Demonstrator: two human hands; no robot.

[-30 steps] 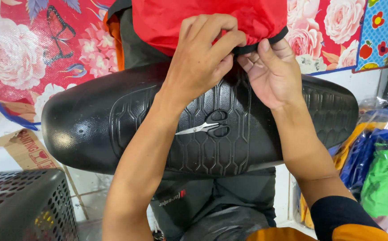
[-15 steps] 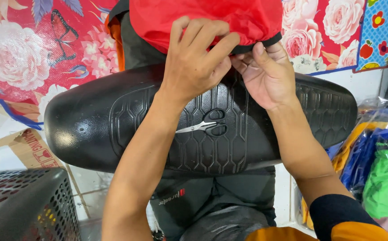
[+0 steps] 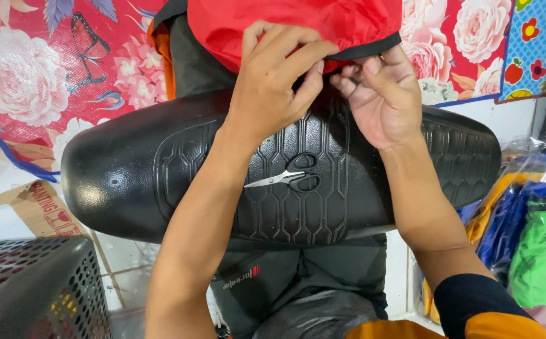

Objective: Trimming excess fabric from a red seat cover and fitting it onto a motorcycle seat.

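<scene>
A red fabric cover with a black elastic hem [image 3: 298,25] hangs at the top, above a black motorcycle seat [image 3: 116,176] with a hexagon pattern. My left hand [image 3: 273,81] grips the lower edge of the red fabric, fingers curled over it. My right hand [image 3: 380,100] pinches the black hem right beside it, palm facing me. A small pair of scissors [image 3: 289,177] with black handles lies closed on the seat just below both hands.
A red floral sheet [image 3: 47,81] covers the wall behind. A dark perforated basket [image 3: 34,289] stands at the lower left beside a cardboard piece [image 3: 34,210]. Bagged blue, green and yellow fabrics [image 3: 530,238] lie at the right.
Both hands stayed on the red fabric's hem; my right fingers shifted slightly along the black edge. The scissors have not moved.
</scene>
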